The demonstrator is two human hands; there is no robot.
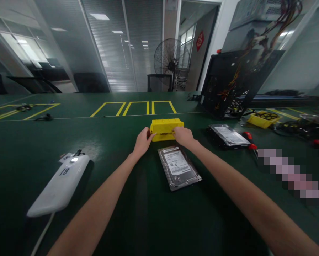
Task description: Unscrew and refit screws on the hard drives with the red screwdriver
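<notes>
We see one bright yellow box (164,125), long and low, with a ribbed upper part and a matte, even colour. A thin dark line runs lengthwise across the face toward us, parting a taller upper band from a lower one; we cannot tell whether it is an opening or a seam. Its long side runs roughly parallel to the bench's (113,131) far edge, well in from it.

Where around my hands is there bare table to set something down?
Bare table shows between your left hand and the white device, and between your forearms, nearside of the front drive. It's crowded right of your right hand: second drive, red handles, yellow tray, cables and black case.
</notes>
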